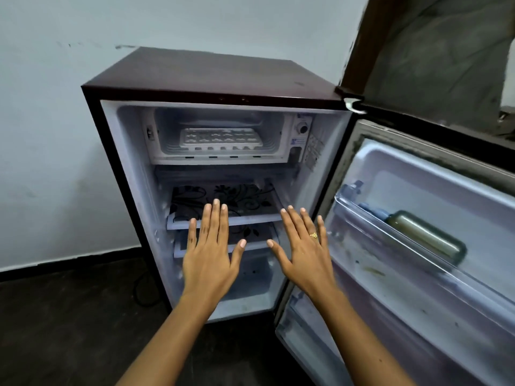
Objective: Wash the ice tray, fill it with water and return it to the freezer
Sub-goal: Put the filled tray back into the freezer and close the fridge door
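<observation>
A white ice tray [220, 138] lies flat inside the small freezer compartment [167, 140] at the top of a dark maroon fridge [195, 76]. The fridge door [418, 218] stands wide to the right. My left hand [209, 252] and my right hand [303, 246] are both stretched out in front of the lower shelves, palms down, fingers straight and spread. Neither hand holds or touches anything. A ring sits on a finger of my right hand. Both hands are well below the ice tray.
Two glass shelves with black floral print [245, 201] sit under the freezer compartment. A greenish bottle [426, 238] lies in the door rack. A thermostat knob [303, 128] is right of the freezer. A pale wall is behind, dark floor with a cable [142, 291] at the left.
</observation>
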